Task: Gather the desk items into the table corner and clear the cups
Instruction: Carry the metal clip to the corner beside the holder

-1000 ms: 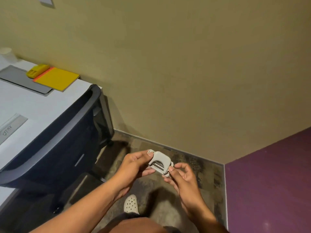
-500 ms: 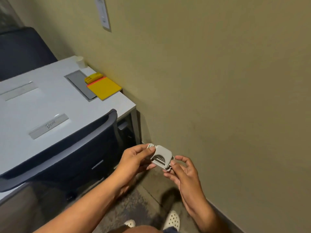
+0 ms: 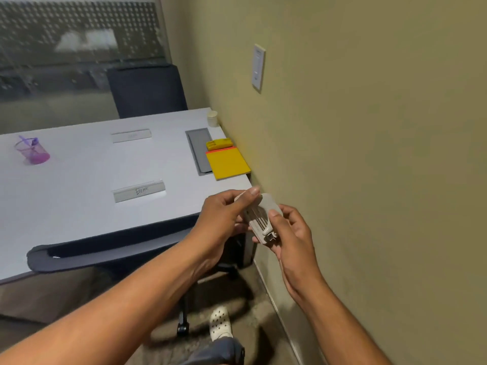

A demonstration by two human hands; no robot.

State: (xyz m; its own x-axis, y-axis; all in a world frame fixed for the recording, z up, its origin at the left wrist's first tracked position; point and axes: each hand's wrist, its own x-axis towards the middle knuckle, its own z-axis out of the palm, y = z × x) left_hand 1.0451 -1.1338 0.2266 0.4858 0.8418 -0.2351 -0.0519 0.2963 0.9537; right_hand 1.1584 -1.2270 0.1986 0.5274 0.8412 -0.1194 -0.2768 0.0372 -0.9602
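Note:
A small grey hole punch [image 3: 261, 219] is held in the air just off the white table's near right corner [image 3: 232, 191]. My left hand [image 3: 224, 219] grips its left side with the thumb on top. My right hand [image 3: 287, 230] pinches its right end from below. In the table's right corner lie a yellow notepad [image 3: 228, 164], a yellow stapler [image 3: 218, 144] and a grey pad [image 3: 199, 151]. A small white cup [image 3: 212, 118] stands at the far right corner by the wall. A purple mesh pen cup [image 3: 33, 152] stands far left on the table.
Two clear name plates [image 3: 139, 191] [image 3: 131, 135] lie on the table. A dark office chair [image 3: 105, 248] is pushed under the near edge; another chair [image 3: 146, 90] stands at the far side. The olive wall [image 3: 369, 154] runs close on the right.
The view has swung up and left, showing more of the table. Both hands have lifted the hole punch up to the table's near right corner and turned it.

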